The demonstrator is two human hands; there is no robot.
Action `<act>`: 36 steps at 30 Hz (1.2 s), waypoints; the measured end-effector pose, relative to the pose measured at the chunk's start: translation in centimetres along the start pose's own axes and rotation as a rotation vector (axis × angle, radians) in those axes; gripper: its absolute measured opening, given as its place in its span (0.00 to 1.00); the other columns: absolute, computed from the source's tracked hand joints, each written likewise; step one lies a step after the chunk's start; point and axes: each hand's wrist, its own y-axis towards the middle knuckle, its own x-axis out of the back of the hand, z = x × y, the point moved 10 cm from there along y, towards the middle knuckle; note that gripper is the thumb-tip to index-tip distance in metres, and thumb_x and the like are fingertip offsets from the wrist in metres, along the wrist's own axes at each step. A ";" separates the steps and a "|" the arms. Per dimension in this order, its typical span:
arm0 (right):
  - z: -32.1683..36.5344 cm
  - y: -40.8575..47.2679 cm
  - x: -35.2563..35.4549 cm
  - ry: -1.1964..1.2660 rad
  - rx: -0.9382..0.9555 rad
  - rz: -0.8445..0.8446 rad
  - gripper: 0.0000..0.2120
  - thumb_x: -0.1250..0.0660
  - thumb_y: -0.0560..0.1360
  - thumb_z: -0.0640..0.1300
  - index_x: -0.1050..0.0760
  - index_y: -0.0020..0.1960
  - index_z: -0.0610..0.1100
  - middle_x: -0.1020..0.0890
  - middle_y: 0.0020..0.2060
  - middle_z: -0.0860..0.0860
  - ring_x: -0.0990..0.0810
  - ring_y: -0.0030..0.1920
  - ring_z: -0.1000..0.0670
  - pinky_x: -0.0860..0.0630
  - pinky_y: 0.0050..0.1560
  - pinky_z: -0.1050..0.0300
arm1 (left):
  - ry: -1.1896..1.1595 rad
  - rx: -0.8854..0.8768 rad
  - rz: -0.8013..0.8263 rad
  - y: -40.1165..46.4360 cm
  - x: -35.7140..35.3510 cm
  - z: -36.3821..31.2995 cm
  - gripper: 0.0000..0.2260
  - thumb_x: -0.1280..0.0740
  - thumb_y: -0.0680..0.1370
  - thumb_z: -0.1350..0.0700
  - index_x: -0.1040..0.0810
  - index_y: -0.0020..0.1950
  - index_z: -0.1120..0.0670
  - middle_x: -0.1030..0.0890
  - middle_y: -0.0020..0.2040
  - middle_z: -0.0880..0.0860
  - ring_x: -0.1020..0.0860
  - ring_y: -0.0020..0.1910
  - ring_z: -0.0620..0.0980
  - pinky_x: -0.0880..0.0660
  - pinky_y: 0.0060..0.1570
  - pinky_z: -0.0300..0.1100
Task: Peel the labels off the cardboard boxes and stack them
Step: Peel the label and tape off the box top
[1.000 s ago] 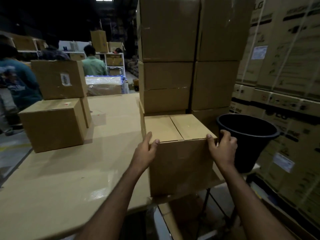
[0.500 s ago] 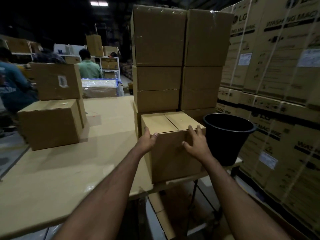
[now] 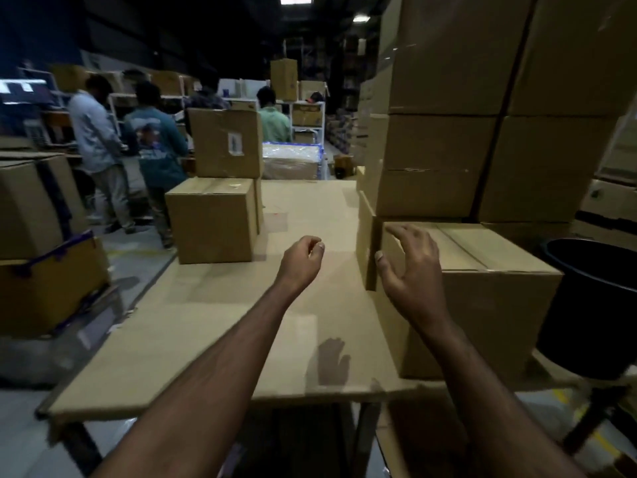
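A plain cardboard box (image 3: 489,305) stands at the table's near right corner, in front of a tall stack of boxes (image 3: 448,132). My right hand (image 3: 408,270) hovers in front of that box's left edge with fingers spread, holding nothing. My left hand (image 3: 300,262) hangs over the bare table (image 3: 241,339) to the left of the box, fingers loosely curled and empty. Across the table stand two more boxes: a lower one (image 3: 213,220) and behind it a taller one (image 3: 225,143) that carries a white label (image 3: 235,143).
A black bucket (image 3: 593,305) sits at the right table edge beside the near box. More boxes (image 3: 38,243) are piled on the left past the table. Several people (image 3: 155,157) stand beyond the far boxes, near shelves.
Both hands have let go of the near box. My view has swung left, my left hand has moved out over the table, and my right hand has shifted to the box's left edge.
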 end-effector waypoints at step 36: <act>-3.2 22.3 -59.7 0.615 -0.565 0.547 0.35 0.33 0.80 0.50 0.48 0.79 0.53 0.32 0.71 0.53 0.31 0.72 0.48 0.27 0.59 0.62 | -0.246 0.524 -0.428 33.5 28.5 39.5 0.25 0.50 0.85 0.41 0.37 0.78 0.51 0.32 0.76 0.60 0.33 0.73 0.61 0.36 0.70 0.56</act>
